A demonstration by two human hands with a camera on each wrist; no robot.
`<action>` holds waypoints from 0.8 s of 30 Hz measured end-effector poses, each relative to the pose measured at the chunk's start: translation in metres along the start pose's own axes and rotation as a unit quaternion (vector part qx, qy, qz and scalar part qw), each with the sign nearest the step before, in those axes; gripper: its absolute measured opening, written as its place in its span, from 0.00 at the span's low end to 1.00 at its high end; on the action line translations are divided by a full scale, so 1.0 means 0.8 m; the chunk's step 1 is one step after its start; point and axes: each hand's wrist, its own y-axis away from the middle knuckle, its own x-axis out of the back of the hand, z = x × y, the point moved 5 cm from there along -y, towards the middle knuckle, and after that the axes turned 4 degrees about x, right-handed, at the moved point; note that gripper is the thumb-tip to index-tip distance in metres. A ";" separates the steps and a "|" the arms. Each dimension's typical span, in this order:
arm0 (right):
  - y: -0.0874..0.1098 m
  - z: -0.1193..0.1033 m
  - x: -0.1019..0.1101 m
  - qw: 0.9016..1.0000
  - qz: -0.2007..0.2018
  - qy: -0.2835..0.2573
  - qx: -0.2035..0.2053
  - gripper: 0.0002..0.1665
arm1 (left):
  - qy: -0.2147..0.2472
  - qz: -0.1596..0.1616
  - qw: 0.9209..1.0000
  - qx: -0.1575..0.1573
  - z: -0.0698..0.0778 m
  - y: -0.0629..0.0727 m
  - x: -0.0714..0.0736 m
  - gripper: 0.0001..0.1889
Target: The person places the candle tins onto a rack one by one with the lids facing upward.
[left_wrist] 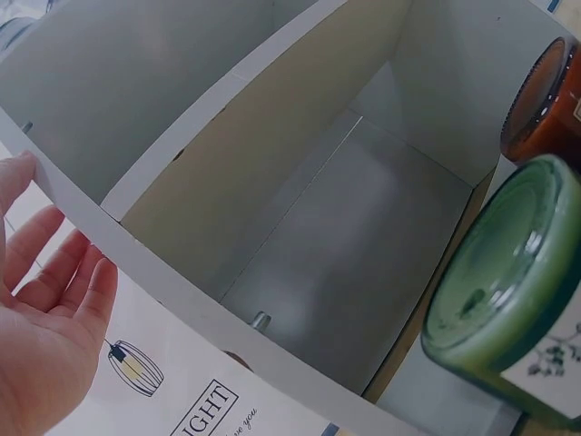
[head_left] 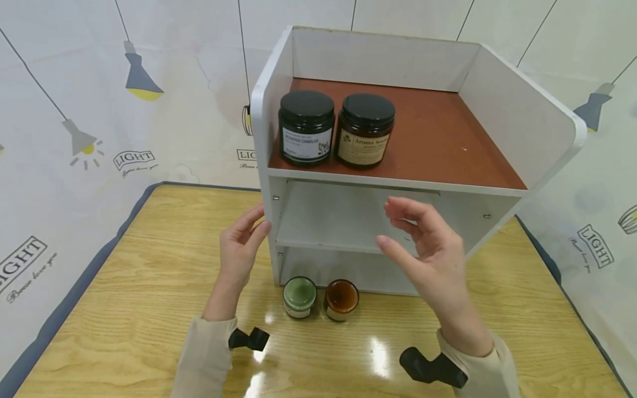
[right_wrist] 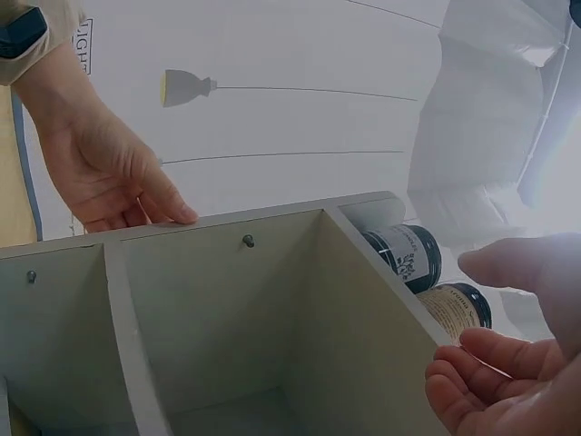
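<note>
My left hand (head_left: 240, 246) is at the left side wall of a white shelf unit (head_left: 318, 246), its thumb tip at the front edge and its fingers against the outer face. In the air before the middle shelf, my right hand (head_left: 432, 257) holds nothing, thumb and fingers apart. On the brown top surface stand two black-lidded candle jars: one with a white label (head_left: 306, 142), the other with a tan label (head_left: 363, 148). Below, at the unit's foot, a green glass candle (head_left: 300, 294) and an amber glass candle (head_left: 340, 298) stand side by side on the table.
The wooden table (head_left: 144, 276) carries the unit. Raised white walls border its top, including a right side wall (head_left: 527, 110). Small metal shelf pegs (head_left: 487, 216) stick out inside. A white sheet (head_left: 199, 83) printed with lamps hangs behind the table.
</note>
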 end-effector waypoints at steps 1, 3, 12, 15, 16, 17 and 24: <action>0.002 0.001 0.000 1.000 -0.001 0.002 -0.002 0.27 | -0.001 0.000 1.000 0.000 0.000 0.000 0.000 0.16; 0.004 0.003 0.001 1.000 -0.001 0.002 -0.007 0.27 | -0.002 0.000 1.000 0.000 0.000 0.000 0.000 0.16; 0.017 0.016 0.002 1.000 0.002 -0.017 -0.012 0.27 | -0.006 0.003 1.000 0.005 0.000 0.001 0.000 0.16; 0.024 0.023 0.001 1.000 -0.003 -0.021 -0.016 0.27 | -0.007 0.004 1.000 0.005 0.000 0.001 0.001 0.15; 0.026 0.025 0.001 1.000 -0.004 -0.021 -0.017 0.27 | -0.006 0.003 1.000 0.005 0.000 0.001 0.001 0.15; 0.028 0.027 0.000 1.000 -0.006 -0.017 -0.021 0.27 | -0.005 0.002 1.000 0.005 -0.001 0.001 0.001 0.15; 0.045 0.042 0.002 0.999 -0.013 0.012 -0.050 0.26 | -0.001 -0.003 1.000 0.003 -0.002 0.001 0.002 0.15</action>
